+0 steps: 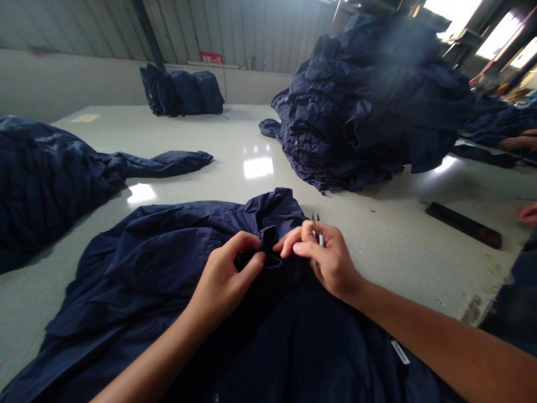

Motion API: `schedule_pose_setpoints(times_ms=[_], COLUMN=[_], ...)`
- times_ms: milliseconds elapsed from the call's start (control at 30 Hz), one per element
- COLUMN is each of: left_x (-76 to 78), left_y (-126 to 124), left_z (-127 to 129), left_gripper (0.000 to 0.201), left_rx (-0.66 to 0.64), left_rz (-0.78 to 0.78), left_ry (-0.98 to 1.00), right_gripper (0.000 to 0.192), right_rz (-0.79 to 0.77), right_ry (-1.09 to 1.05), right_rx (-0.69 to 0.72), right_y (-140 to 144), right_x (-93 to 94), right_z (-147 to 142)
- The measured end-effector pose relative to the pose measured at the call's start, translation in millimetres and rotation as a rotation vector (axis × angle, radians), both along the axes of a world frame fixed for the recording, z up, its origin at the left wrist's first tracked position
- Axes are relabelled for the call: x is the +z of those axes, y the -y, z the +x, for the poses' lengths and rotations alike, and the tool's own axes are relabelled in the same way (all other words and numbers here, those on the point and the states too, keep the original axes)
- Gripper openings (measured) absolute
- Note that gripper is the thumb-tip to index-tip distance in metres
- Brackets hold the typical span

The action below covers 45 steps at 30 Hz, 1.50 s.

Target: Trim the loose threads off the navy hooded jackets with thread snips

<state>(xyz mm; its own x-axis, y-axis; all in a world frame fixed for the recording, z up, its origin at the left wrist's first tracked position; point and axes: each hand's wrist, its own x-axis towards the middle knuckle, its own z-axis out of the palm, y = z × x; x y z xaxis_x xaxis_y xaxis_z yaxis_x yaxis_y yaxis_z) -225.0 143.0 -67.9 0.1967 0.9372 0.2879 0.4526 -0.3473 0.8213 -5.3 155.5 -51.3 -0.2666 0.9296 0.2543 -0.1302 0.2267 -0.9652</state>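
Pinching a fold of a navy garment [159, 263], the left hand [224, 280] grips the cloth between thumb and fingers, its wrist coming up from the lower edge of the view. The right hand [325, 257] meets it just beside, thumb and forefinger closed on the same bunched fold, and it also holds small metal snips [316, 226] whose thin tips stick up past the knuckles. The garment lies spread on the pale glossy surface [235, 145] right in front of the person, its near part draped toward the body, with a small white label [400, 352] showing on the cloth under the right forearm.

To the left, another navy garment [50, 179] lies in a heap with one sleeve stretched out flat toward the middle. A tall pile [369, 101] of the same dark garments stands to the right, well apart from the hands. A smaller folded stack [180, 92] sits at the far edge by the grey wall. A flat black bar [464, 225] lies on the surface to the right of the hands. At the right border, parts of other people's hands [520, 143] show beside more dark cloth.
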Motion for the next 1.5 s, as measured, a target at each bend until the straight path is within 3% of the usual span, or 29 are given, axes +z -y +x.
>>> schedule_pose_setpoints(times_ms=[100,267,433,633,833,1033,1300,1500], left_x=[-1.9,-5.6,-1.1,6.1,-3.1,-3.9,-3.2,-9.4], left_y=[-3,-4,-1,-3,-3,-2,-3,-5], left_z=[-4,-4,-3,-6,-4,0,-1,-3], left_gripper=[0.009,0.008,0.05,0.015,0.018,0.037,0.031,0.028], left_rx=[-0.046,-0.085,-0.168,-0.028,-0.074,-0.142,-0.133,-0.173], left_rz=[-0.054,-0.083,-0.15,-0.126,-0.172,-0.276,-0.272,-0.195], left_ry=[0.132,0.198,0.312,0.164,0.26,0.455,0.412,0.357], right_gripper=[0.03,0.044,0.044,0.047,0.052,0.052,0.052,0.042], right_rz=[-0.056,-0.05,-0.062,-0.134,-0.125,-0.112,-0.082,-0.193], right_ry=[-0.016,0.166,0.098,0.051,0.15,0.211,0.165,0.084], right_rx=[-0.119,0.018,0.06,0.083,0.051,0.078,0.099,0.099], right_y=[-11,-9,-2,-5,-10,-15,-16,-15], right_x=[-4.1,-2.3,-1.0,-4.9,-10.4,-15.0,-14.4,-17.5], right_z=[1,-4,-9,-8,-11,-11,-10,-12])
